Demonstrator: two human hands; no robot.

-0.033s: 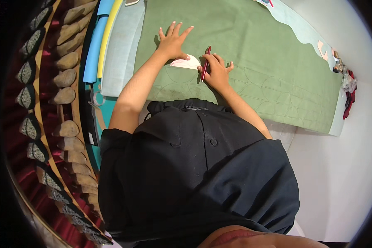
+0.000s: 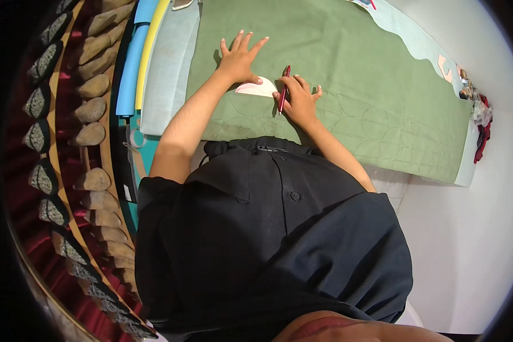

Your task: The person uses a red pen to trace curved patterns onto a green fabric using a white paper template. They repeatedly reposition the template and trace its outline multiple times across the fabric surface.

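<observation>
Fingers fanned and gripping nothing, a person's left hand presses down at the upper left of a white half-round card, its thumb on the card's curved edge. The right hand, just right of the card, grasps a dark red pen between thumb and fingers; whether the thumb touches the card cannot be told. The card lies on a green sheet, its straight edge toward the wearer. Below the card and to its right, the sheet bears rows of curved outlines. Well left of the card, a pale blue-grey sheet shows past the green one, with a yellow strip and a blue roll alongside. Farthest left stand rows of brown rounded shapes and dark pointed ones with speckled tops. Well right of the card are a pink cutout, a clear plastic bag and a dark red cloth. The wearer's black shirt lies below the card.
</observation>
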